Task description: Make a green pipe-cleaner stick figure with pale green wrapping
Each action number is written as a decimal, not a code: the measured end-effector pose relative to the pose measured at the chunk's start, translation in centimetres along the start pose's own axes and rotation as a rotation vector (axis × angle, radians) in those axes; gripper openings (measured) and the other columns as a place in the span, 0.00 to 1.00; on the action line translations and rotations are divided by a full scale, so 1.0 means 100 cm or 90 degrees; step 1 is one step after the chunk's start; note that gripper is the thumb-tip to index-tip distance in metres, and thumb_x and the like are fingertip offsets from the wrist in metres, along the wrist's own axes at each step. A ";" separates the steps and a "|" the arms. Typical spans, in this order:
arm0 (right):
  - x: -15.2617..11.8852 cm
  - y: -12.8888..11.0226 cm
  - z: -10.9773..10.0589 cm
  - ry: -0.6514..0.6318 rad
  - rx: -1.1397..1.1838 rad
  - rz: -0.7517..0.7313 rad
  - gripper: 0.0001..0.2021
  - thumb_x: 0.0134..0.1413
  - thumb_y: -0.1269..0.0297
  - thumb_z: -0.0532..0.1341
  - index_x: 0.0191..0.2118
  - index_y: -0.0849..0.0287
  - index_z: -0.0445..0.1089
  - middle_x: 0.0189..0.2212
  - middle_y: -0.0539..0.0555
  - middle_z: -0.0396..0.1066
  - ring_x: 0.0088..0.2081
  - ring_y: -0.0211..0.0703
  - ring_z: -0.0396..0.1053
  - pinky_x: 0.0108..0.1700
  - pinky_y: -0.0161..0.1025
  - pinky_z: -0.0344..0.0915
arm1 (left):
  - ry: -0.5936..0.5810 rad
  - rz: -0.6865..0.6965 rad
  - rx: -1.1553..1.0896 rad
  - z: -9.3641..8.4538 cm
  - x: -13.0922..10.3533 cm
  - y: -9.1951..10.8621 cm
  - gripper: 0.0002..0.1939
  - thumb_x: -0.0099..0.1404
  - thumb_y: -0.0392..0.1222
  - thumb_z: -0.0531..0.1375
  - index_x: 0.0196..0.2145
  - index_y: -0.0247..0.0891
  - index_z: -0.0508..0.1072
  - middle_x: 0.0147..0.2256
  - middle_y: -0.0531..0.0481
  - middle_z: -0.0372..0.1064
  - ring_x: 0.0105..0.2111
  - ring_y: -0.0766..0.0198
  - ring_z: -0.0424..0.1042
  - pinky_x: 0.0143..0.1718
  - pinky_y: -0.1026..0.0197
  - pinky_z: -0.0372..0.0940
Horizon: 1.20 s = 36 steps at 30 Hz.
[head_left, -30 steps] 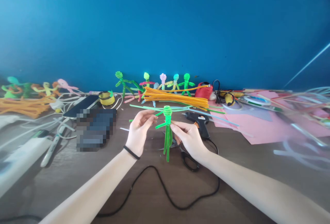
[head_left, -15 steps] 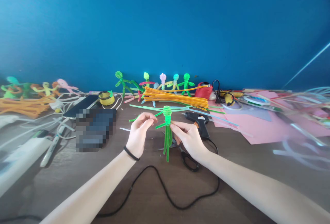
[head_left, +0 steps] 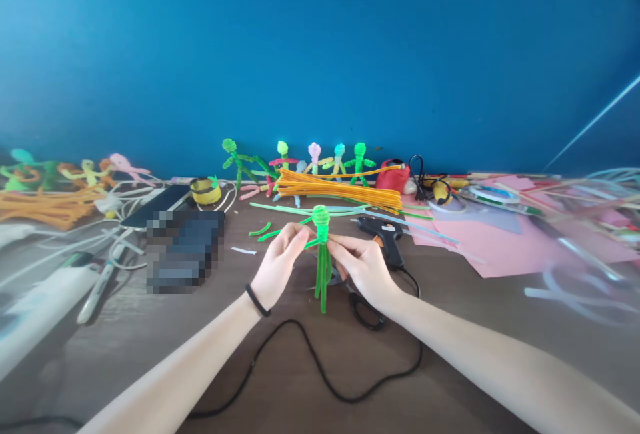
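A green pipe cleaner figure (head_left: 321,224) hangs upright between my hands, with a coiled head and several straight strands (head_left: 323,277) dangling below. My left hand (head_left: 280,257) is closed in a pinch on the short stem that sticks out at the figure's left side. From the other side, my right hand (head_left: 364,264) pinches the figure just under its head. Behind and below the figure, scissors (head_left: 367,312) lie on the table, their blades partly hidden by the strands and my right hand. A black glue gun (head_left: 385,234) rests beyond my right hand.
An orange bundle of pipe cleaners (head_left: 340,189) lies behind, before several finished figures (head_left: 360,161) along the blue wall. Pink paper (head_left: 500,241) is at right. A phone (head_left: 157,207), a marker (head_left: 97,294) and white cables are at left. A black cord (head_left: 320,371) curves across the front.
My left hand has moved right and now pinches the figure's left stem, which it was apart from before. My right hand keeps its hold under the head.
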State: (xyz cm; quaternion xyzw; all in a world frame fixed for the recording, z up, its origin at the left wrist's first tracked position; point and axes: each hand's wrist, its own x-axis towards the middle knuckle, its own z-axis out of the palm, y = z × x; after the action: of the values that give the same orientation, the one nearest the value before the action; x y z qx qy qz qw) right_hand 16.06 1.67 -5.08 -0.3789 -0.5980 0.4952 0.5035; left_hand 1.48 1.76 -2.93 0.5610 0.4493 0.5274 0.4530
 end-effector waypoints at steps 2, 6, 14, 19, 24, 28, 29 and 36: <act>0.000 -0.001 0.000 0.003 -0.006 0.000 0.15 0.51 0.59 0.55 0.39 0.61 0.73 0.11 0.44 0.51 0.16 0.30 0.48 0.19 0.31 0.49 | -0.023 0.001 -0.006 0.000 -0.002 0.001 0.07 0.54 0.43 0.58 0.29 0.38 0.67 0.29 0.53 0.65 0.32 0.66 0.64 0.35 0.66 0.59; -0.001 -0.005 -0.001 -0.004 -0.022 -0.013 0.14 0.51 0.60 0.55 0.36 0.62 0.74 0.11 0.45 0.51 0.16 0.30 0.48 0.19 0.31 0.50 | -0.015 0.012 0.048 0.002 -0.003 0.005 0.06 0.51 0.40 0.61 0.24 0.37 0.66 0.24 0.54 0.65 0.27 0.67 0.65 0.30 0.65 0.60; -0.003 -0.005 -0.001 -0.006 -0.018 -0.027 0.13 0.51 0.60 0.55 0.30 0.62 0.73 0.12 0.45 0.52 0.17 0.31 0.49 0.21 0.33 0.49 | -0.006 0.029 0.089 0.002 -0.004 0.010 0.06 0.51 0.38 0.59 0.21 0.38 0.64 0.21 0.55 0.64 0.24 0.67 0.64 0.27 0.66 0.58; -0.003 -0.007 0.000 -0.004 -0.054 -0.036 0.14 0.51 0.59 0.55 0.26 0.62 0.72 0.12 0.46 0.52 0.17 0.32 0.50 0.21 0.33 0.50 | -0.012 0.036 0.086 0.001 -0.004 0.009 0.06 0.51 0.38 0.58 0.22 0.38 0.64 0.23 0.55 0.65 0.24 0.68 0.64 0.27 0.66 0.58; -0.003 -0.009 0.001 0.005 -0.066 -0.035 0.14 0.52 0.59 0.54 0.34 0.62 0.74 0.12 0.45 0.53 0.17 0.31 0.51 0.20 0.32 0.50 | -0.018 0.012 0.036 0.000 -0.004 0.005 0.07 0.52 0.40 0.59 0.22 0.37 0.63 0.22 0.56 0.62 0.24 0.69 0.63 0.29 0.66 0.59; -0.003 -0.009 0.003 0.034 -0.068 -0.027 0.15 0.51 0.59 0.55 0.38 0.62 0.73 0.12 0.45 0.54 0.16 0.31 0.51 0.19 0.32 0.52 | -0.053 -0.062 -0.140 0.004 -0.007 0.002 0.08 0.52 0.42 0.60 0.27 0.37 0.64 0.26 0.55 0.65 0.28 0.68 0.66 0.33 0.65 0.61; -0.003 -0.008 0.003 0.039 -0.066 -0.025 0.16 0.51 0.58 0.55 0.39 0.62 0.73 0.12 0.45 0.54 0.16 0.31 0.51 0.19 0.32 0.52 | -0.074 -0.088 -0.183 0.006 -0.008 0.001 0.10 0.51 0.41 0.61 0.29 0.37 0.64 0.27 0.55 0.66 0.29 0.68 0.66 0.33 0.64 0.61; -0.002 -0.008 0.003 0.032 -0.046 -0.007 0.17 0.50 0.57 0.56 0.41 0.62 0.72 0.14 0.46 0.56 0.15 0.29 0.50 0.17 0.30 0.50 | -0.114 -0.200 -0.239 0.008 -0.012 0.000 0.14 0.47 0.40 0.64 0.32 0.34 0.68 0.26 0.52 0.68 0.23 0.69 0.68 0.29 0.64 0.64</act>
State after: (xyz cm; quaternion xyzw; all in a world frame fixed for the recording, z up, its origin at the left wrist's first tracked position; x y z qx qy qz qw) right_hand 15.88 1.23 -4.33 -0.4057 -0.6047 0.4613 0.5069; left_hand 2.18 0.52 -3.17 0.4348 0.3833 0.4734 0.6633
